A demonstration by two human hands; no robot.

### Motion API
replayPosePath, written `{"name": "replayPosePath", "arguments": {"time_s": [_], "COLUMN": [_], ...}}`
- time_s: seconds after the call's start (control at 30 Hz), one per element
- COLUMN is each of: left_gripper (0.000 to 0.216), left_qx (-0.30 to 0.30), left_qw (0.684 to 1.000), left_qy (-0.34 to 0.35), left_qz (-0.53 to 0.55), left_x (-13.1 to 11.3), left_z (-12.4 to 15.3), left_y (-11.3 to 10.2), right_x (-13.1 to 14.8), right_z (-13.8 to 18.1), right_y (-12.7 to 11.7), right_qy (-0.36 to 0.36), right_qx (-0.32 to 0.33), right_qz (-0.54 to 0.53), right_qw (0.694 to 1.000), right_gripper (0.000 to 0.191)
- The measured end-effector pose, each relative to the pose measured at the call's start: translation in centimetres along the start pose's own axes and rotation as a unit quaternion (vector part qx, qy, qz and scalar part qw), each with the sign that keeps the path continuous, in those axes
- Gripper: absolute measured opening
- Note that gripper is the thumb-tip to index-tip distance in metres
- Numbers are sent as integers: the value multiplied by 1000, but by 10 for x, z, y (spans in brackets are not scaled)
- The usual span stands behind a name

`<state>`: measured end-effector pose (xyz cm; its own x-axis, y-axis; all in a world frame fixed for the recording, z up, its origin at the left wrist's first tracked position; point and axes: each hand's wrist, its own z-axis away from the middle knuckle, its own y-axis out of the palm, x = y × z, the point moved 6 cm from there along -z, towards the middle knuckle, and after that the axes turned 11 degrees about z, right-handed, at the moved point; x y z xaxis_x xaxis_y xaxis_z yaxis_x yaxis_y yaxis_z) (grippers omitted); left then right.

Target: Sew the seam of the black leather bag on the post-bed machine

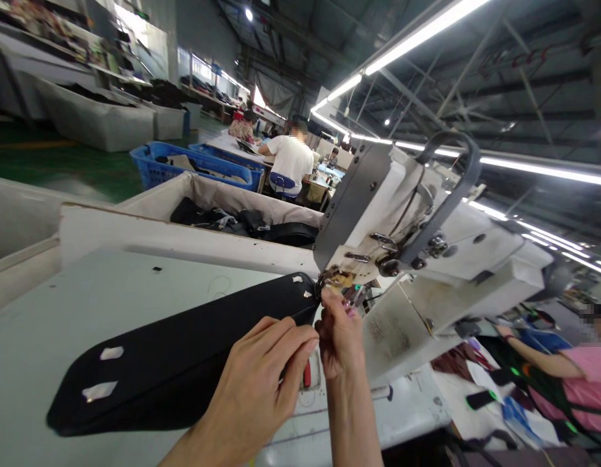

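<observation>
A long black fabric piece [193, 331] with rounded ends and several pale patches lies on the sewing machine's pale table. Its far right end reaches under the head of the sewing machine [363, 220], close to the needle area. My left hand [261, 383] is closed against the near side of the black piece, thumb and fingertips pressed together; what they pinch is hidden. Just right of it, my right hand [343, 334] is raised to the needle area, its fingers bent in a pinch beside the end of the piece. Whatever lies between those fingertips is too small to make out.
Behind the table [149, 272] stands a cloth-lined bin [261, 202] with black pieces in it. Blue baskets [154, 170] are beyond. A person in white [291, 162] sits farther back; another in pink [587, 379] works at right beside a table with fabric and thread cones.
</observation>
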<state>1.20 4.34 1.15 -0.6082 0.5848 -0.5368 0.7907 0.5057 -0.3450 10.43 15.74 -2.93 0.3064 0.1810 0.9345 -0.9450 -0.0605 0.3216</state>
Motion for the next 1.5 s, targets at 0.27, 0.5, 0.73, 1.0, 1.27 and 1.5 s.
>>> {"name": "replayPosePath", "arguments": {"time_s": [0.27, 0.5, 0.73, 1.0, 1.27, 1.5], "left_gripper": [11, 10, 10, 11, 10, 10], "left_qx": [9, 13, 13, 10, -2, 1], "left_qw": [1000, 1000, 1000, 1000, 999, 999], "left_qy": [-5, -10, -5, -8, -1, 3], "left_qz": [-5, -13, -21, -26, -38, -41], "left_x": [3, 3, 0, 0, 0, -2], "left_z": [1, 3, 0, 0, -1, -2], "left_y": [1, 1, 0, -1, 2, -1], "right_x": [0, 0, 4, -1, 0, 0], "right_z": [-2, -1, -3, -7, -10, -8], "right_y": [1, 2, 3, 1, -2, 1], "right_qy": [35, 42, 38, 51, 57, 66], "right_qx": [44, 33, 76, 82, 70, 99], "right_qz": [-63, -59, -66, -83, -67, -70], "right_qw": [996, 997, 994, 992, 994, 990], "right_gripper": [45, 44, 37, 43, 36, 29]}}
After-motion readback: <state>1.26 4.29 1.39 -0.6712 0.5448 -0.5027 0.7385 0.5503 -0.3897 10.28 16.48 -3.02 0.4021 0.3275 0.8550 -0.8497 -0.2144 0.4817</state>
